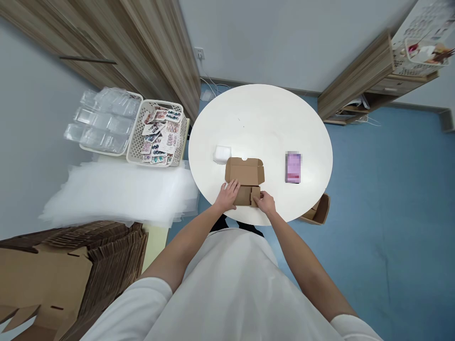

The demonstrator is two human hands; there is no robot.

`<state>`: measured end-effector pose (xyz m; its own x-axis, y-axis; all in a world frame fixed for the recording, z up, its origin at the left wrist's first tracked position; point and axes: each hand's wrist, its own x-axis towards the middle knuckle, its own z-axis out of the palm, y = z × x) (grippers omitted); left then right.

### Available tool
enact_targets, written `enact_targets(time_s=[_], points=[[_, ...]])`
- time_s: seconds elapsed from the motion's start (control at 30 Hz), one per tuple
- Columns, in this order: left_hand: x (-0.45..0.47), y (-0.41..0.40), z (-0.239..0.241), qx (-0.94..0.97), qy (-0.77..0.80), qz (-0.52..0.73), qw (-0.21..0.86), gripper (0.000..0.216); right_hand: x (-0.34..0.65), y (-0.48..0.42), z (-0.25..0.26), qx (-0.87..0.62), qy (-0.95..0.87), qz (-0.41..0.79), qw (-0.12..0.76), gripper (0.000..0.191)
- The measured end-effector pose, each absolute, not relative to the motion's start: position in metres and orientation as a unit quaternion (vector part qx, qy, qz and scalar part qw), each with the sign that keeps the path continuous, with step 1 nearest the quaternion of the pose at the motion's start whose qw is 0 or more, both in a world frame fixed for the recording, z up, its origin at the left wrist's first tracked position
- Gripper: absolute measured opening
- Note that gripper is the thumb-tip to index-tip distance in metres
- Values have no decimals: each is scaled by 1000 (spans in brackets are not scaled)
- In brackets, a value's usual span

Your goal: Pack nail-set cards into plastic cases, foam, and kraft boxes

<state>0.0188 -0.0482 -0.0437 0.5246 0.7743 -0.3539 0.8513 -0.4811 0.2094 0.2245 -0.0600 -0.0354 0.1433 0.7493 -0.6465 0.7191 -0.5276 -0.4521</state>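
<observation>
A small brown cardboard box (pixel 244 170) lies with its lid folded back near the front edge of the round white table (pixel 263 123). My left hand (pixel 227 195) grips the box's left end, its fingers over the wall and partly hiding that corner. At the right end, my right hand (pixel 266 202) holds the side wall between thumb and fingers, beside a folded flap (pixel 255 195). Just behind the box on the left sits a white wrapped bundle (pixel 222 154). To the right lies a purple rectangular item (pixel 293 166), blurred by pixels.
On the left are a white basket of carded nail-like pieces (pixel 156 137), a basket of clear plastic cases (pixel 106 123) and white translucent sheets (pixel 121 192). Flat cardboard boxes (pixel 113 260) stand stacked below. A brown carton (pixel 322 210) is on the floor at the table's right.
</observation>
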Motion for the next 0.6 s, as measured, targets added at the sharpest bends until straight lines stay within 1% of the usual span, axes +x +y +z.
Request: enact_targets(time_s=[0.1,0.2,0.3,0.37,0.4,0.43,0.5,0.6], points=[[18,-48,-43,852,478,-111,183,111,226,-54,-37,-759,-488,431,-8,30],[19,-50,-43,849,479,-105,196,109,231,-50,-38,-748,-479,460,-16,27],[20,-54,-43,843,489,-82,210,90,236,-48,-39,-735,-458,499,-16,27],[21,-56,-44,840,493,-76,212,78,236,-47,-38,-732,-463,499,-22,26],[21,-56,-43,840,494,-78,212,75,236,-47,-38,-732,-473,489,-30,25],[21,-56,-43,840,492,-81,213,76,235,-47,-38,-733,-487,474,-39,23],[20,-55,-42,843,484,-86,217,85,231,-47,-38,-736,-513,438,-60,20],[19,-54,-40,854,461,-96,220,108,226,-48,-40,-743,-539,387,-86,16]])
